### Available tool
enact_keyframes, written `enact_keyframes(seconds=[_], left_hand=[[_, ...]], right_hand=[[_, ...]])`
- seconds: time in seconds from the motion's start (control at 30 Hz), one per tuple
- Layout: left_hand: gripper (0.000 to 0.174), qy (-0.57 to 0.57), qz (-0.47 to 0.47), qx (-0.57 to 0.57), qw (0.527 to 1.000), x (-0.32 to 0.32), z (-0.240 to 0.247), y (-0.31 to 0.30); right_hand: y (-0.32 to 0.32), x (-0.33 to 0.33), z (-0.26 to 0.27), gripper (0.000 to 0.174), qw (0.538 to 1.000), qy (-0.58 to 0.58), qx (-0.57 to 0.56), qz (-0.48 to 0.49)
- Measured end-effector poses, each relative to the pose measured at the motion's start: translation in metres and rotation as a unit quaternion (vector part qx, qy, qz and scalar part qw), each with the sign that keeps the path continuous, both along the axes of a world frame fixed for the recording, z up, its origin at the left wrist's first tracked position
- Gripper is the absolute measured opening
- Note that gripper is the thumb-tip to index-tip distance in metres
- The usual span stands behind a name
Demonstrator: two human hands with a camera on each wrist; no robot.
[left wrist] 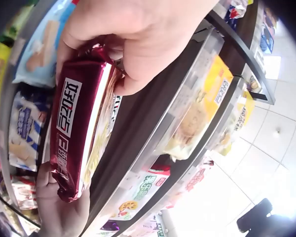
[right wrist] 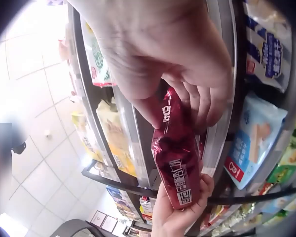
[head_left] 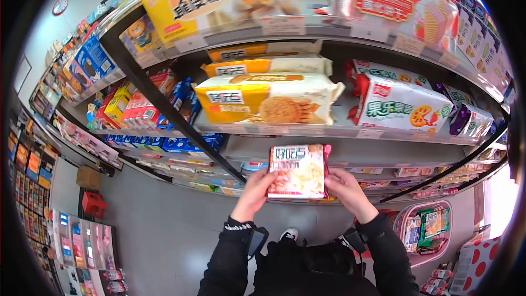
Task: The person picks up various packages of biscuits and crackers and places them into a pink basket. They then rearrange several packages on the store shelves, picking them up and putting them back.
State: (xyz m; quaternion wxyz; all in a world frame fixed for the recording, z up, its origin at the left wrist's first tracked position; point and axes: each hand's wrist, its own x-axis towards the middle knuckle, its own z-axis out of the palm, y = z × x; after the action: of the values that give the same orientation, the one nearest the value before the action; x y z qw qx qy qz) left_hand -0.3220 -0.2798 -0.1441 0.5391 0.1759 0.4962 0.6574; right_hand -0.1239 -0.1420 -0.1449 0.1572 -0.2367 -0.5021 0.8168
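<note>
Before a grey metal shop shelf (head_left: pixel 307 130), both hands are holding up a flat, shiny dark-red foil snack packet (head_left: pixel 297 171). Grip of the left hand (head_left: pixel 256 186) is curling round its left edge; the right hand (head_left: pixel 348 186) is pinching its right edge. Packet is hanging clear of the shelf, not yet set down anywhere.

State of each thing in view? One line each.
Red pack: sealed, held off the shelf.
Left hand: grips pack's left edge.
Right hand: grips pack's right edge.
Yellow biscuit pack: sealed, lying on shelf.
White pack: lying on shelf.
</note>
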Motion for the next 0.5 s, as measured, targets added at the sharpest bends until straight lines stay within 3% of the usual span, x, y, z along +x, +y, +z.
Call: enact_keyframes(seconds=[0.07,0.2,0.37,0.43,0.47,0.5], left_hand=[[0.027,0.047,0.005,0.007,0.999,-0.034,0.002,0.000],[0.034,0.182,0.034,0.085,0.979,-0.083,0.020,0.017],[0.013,0.282,0.043,0.050,0.957,-0.125,0.001,0.045],[0.016,0.403,0.060,0.017,0.913,-0.140,-0.012,0.056],[0.016,0.403,0.049,0.022,0.914,-0.146,-0.017,0.060],[0.019,0.613,0.082,0.011,0.785,-0.150,-0.021,0.063]], right_hand=[[-0.004,-0.031,0.008,0.037,0.996,0.045,-0.078,-0.027],[0.008,-0.083,0.004,0.035,0.995,0.079,-0.045,-0.049],[0.023,-0.133,0.000,0.033,0.980,0.089,-0.076,-0.159],[0.032,-0.147,-0.003,0.034,0.979,0.082,-0.079,-0.169],[0.034,-0.151,-0.005,0.034,0.979,0.076,-0.083,-0.167],[0.033,-0.154,-0.003,0.034,0.977,0.078,-0.082,-0.179]])
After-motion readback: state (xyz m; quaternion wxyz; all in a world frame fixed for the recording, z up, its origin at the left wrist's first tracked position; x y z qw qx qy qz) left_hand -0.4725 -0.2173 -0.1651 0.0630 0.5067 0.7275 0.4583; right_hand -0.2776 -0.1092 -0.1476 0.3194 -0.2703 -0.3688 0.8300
